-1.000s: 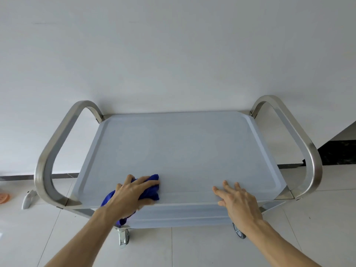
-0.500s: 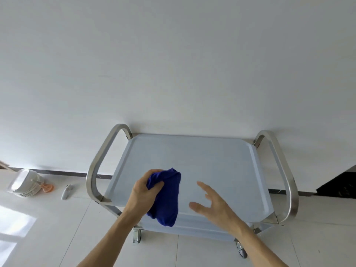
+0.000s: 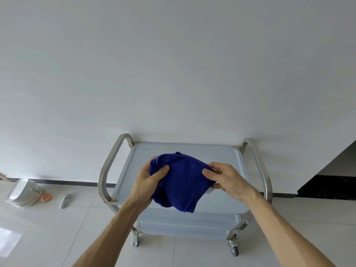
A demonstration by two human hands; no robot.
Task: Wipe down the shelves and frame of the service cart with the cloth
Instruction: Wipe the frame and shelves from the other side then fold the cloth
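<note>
A steel service cart stands against the white wall, with a pale grey top shelf, a lower shelf and looped side handles. Both hands hold a dark blue cloth in the air above the top shelf. My left hand grips its left side with the thumb on top. My right hand pinches its right edge. The cloth hangs bunched between them and hides the middle of the shelf.
A stack of white dishes, a small orange item and a white object lie on the tiled floor to the left. A dark step or ledge is at the right. The cart rides on casters.
The cloth was lifted off the top shelf by my left hand, and my right hand left the shelf and took hold of the cloth's right edge. The view drew back from the cart.
</note>
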